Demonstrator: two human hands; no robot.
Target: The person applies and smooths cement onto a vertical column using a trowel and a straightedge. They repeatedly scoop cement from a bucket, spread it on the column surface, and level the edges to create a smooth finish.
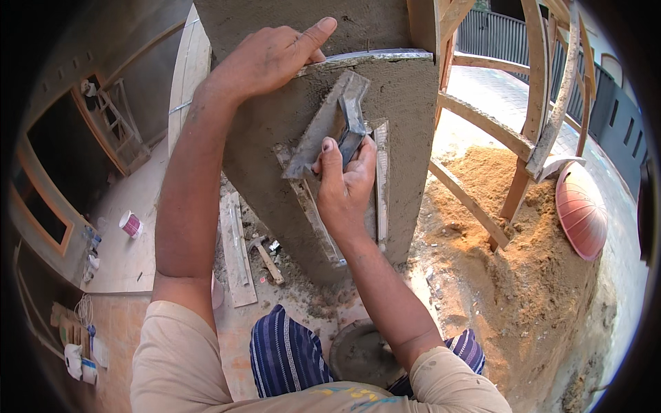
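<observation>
In my right hand (346, 186), fingers close around the dark handle of a plastering trowel (322, 131). Its mortar-smeared blade slants over the grey plastered face (265, 165) in front of me. Beneath it lies a recessed panel bordered by wooden strips (382, 186); the blade covers the panel's upper part. My left hand (275, 58) is at the upper edge of this face, its fingers curled at the end of a thin pale strip (375, 55) and its thumb raised. Some of the left fingers are hidden.
A hammer (266, 260) and a board (236, 255) lie below left. A mortar bucket (361, 351) stands between my knees. To the right are wooden props (530, 103), a sand heap (482, 206) and a pink dome-shaped shell (582, 210). A cup (130, 224) stands at left.
</observation>
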